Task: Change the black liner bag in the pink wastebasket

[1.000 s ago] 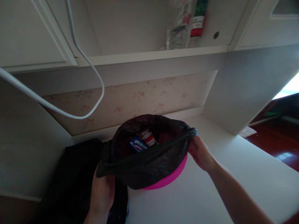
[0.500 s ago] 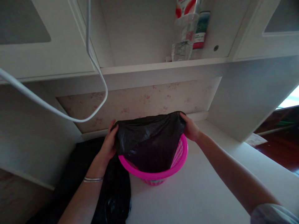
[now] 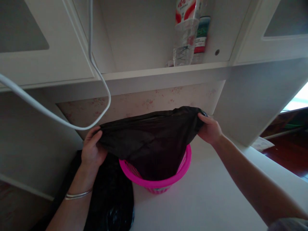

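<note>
A black plastic garbage bag point(image 3: 154, 138) is stretched wide between my two hands, its lower part hanging inside a pink plastic basket point(image 3: 156, 183). My left hand point(image 3: 93, 146) pinches the bag's upper left corner, out beyond the basket's rim. On the other side, my right hand point(image 3: 209, 129) grips the upper right corner, a little higher than the left. The basket stands on a white surface, and its far rim is hidden behind the bag. Beneath my left forearm lies another heap of black plastic point(image 3: 113, 195).
A white cable point(image 3: 72, 123) loops down in front at the left. Overhead, an open cabinet shelf point(image 3: 144, 73) holds a clear plastic bottle point(image 3: 185, 41) and a green-and-red container point(image 3: 201, 35). Side panels point(image 3: 255, 96) enclose the white surface point(image 3: 192, 199).
My hands have moved apart, the left outward to the left and the right outward to the right. Between them the bag's top edge is pulled wider and tighter.
</note>
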The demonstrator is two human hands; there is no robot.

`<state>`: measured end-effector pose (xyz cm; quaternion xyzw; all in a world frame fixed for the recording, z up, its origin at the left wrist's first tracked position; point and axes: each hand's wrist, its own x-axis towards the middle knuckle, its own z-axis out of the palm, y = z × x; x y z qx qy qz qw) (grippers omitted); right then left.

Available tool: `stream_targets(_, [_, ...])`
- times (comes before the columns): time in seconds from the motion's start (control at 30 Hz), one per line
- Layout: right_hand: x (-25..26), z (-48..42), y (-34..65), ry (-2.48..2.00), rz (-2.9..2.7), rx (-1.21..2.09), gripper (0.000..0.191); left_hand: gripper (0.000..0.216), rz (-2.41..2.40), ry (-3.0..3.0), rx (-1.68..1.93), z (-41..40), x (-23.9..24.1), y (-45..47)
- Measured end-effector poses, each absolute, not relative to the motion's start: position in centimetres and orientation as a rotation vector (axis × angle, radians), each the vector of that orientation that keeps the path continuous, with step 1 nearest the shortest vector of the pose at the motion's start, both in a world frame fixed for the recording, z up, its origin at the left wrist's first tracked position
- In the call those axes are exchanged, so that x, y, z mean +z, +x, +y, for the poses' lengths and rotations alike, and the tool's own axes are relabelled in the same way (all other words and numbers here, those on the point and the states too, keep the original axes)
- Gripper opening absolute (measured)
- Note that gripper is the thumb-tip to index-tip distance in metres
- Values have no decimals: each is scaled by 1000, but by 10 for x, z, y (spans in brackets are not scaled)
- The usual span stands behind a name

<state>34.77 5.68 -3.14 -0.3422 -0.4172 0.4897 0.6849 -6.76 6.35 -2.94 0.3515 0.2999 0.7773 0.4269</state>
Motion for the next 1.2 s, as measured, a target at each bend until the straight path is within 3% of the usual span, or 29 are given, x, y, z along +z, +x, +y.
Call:
stream_targets(0.43, [-26, 42, 386, -733, -966, 814, 13, 30, 624, 973, 2058, 51, -9, -84])
stream_targets(0.77, [-7, 31, 387, -630, -957, 773, 8, 17, 724, 906, 2183, 65, -5, -96])
stream_targets(0.83, [-15, 28, 382, -646, -951, 811, 15, 18, 692, 899, 2155, 60, -13, -92])
stream_targets(1.0, [-52, 29, 373, -720, -1234, 1059, 69, 77, 793, 1007, 1706, 45, -50, -85])
stream_targets(1.1, [-56, 35, 365, -776, -1493, 1102, 86, 83, 1039, 1164, 1468, 43, -59, -82])
stream_targets(1.2, [-40, 44, 345, -894, -1704, 1040, 77, 72, 1236, 1409, 1374, 45, -46, -68])
